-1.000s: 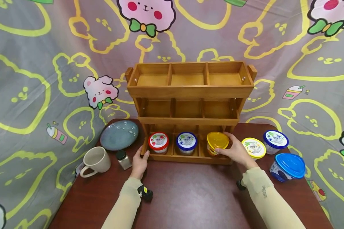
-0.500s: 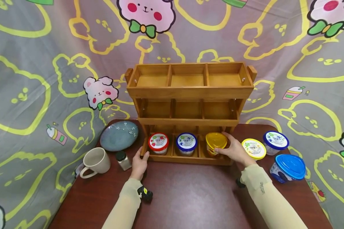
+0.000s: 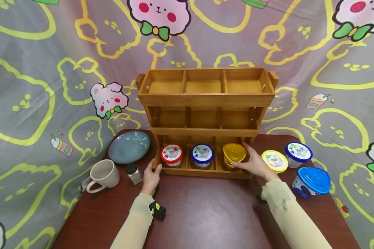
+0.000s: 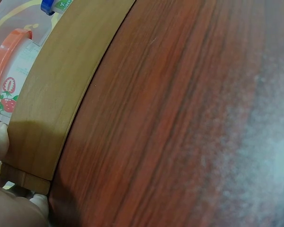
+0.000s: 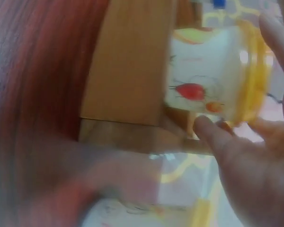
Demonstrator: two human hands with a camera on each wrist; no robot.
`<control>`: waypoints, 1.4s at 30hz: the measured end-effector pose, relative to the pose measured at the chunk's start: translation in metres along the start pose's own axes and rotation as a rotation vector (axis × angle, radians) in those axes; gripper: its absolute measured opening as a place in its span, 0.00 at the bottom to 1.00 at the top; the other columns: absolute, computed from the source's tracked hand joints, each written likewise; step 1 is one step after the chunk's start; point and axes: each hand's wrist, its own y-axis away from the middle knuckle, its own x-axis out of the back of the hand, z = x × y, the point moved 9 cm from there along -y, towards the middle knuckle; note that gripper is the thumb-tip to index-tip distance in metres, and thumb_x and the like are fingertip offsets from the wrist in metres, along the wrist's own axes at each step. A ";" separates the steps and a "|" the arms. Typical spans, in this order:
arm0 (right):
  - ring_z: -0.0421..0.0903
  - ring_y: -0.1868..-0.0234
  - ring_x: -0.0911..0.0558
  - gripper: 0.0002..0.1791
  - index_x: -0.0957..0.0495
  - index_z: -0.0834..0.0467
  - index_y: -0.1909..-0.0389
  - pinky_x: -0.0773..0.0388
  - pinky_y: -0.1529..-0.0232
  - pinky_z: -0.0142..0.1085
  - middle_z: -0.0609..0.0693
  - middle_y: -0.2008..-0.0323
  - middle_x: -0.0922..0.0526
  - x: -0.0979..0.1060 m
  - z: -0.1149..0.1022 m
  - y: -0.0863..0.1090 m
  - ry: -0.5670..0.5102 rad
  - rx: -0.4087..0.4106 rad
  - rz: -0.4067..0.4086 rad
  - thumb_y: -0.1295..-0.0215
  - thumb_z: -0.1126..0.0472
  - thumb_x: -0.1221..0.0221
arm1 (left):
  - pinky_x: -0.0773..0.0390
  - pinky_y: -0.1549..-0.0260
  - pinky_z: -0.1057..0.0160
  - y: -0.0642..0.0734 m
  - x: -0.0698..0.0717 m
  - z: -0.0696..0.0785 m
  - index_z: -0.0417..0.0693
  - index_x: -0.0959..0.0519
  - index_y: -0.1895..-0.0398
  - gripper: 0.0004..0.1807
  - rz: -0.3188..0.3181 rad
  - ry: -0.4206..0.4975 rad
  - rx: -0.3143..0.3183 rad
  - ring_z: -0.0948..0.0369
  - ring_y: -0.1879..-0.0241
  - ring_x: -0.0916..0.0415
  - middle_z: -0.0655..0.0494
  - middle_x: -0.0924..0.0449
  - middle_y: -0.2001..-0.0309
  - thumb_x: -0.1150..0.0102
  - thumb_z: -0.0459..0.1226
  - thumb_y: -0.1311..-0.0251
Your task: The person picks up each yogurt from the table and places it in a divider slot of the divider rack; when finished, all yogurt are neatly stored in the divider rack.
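Your right hand (image 3: 255,163) is the nearer one to the amber-lidded tub (image 3: 234,155), and the tub lies directly to the left of its palm. It sits in the right compartment on the lowest tier of the wooden rack (image 3: 207,100), behind the front board (image 3: 205,173), and its body rises above this board. As far as I can judge, it stands nearly upright, but a small lean I cannot exclude. From above its outline is rounded, so it shows you no clear long axis to the side.

Your right fingers (image 5: 217,139) are parted about as wide as the tub and bent around it: the thumb is at the front left, near the edge of the lid, and the others are at the right and back side. So you hold the tub between them, although the blur in the right wrist view does not let me tell how firm the contact is. In my judgement the right side matters most, because there your fingers share the narrow place between the tub and the end of the rack.

Your left hand (image 3: 151,178) is well apart, with the red-lidded tub (image 3: 172,154) and the blue-lidded tub (image 3: 202,154) between. Its thumb and fingers grip the left end of the lowest tier, and no tub.
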 end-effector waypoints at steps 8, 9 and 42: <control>0.70 0.34 0.36 0.57 0.55 0.65 0.23 0.35 0.38 0.63 0.72 0.31 0.45 0.033 -0.030 0.028 0.069 0.029 0.086 0.40 0.46 0.31 | 0.41 0.32 0.47 -0.001 0.004 0.000 0.38 0.41 0.25 0.31 -0.006 0.004 0.013 0.45 0.31 0.41 0.37 0.38 0.29 0.47 0.37 0.27; 0.71 0.34 0.37 0.56 0.54 0.64 0.23 0.35 0.39 0.64 0.72 0.31 0.45 0.040 -0.032 0.032 0.085 0.027 0.113 0.40 0.45 0.31 | 0.41 0.32 0.48 -0.001 0.005 0.000 0.39 0.41 0.25 0.31 -0.005 0.003 0.017 0.45 0.31 0.41 0.37 0.38 0.29 0.47 0.37 0.27; 0.76 0.34 0.46 0.65 0.72 0.67 0.24 0.45 0.37 0.70 0.80 0.31 0.57 0.068 0.077 0.070 0.079 -0.460 0.331 0.40 0.43 0.33 | 0.42 0.31 0.47 0.003 0.001 0.002 0.38 0.42 0.25 0.31 -0.016 -0.008 0.018 0.45 0.30 0.42 0.37 0.39 0.29 0.47 0.37 0.27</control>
